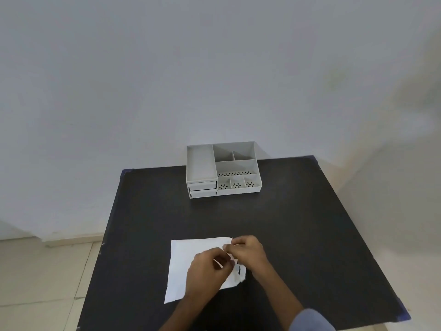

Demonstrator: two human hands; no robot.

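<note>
A white sheet of paper [183, 259] lies on the near half of a black table [298, 235]. My left hand [206, 271] rests over the middle of the sheet, its fingers curled and pinching the paper. My right hand [248, 253] is at the sheet's right edge, fingers curled and pinching the paper there. The two hands almost touch. The sheet's right part is lifted and creased between them, and a dark mark shows on the paper just below the right hand. Both hands hide much of the sheet's right half.
A grey plastic desk organiser [223, 169] with several open compartments and two small drawers stands at the table's far edge against a pale wall. Tiled floor [43, 283] lies to the left of the table. A blue sleeve [310, 321] shows at the bottom.
</note>
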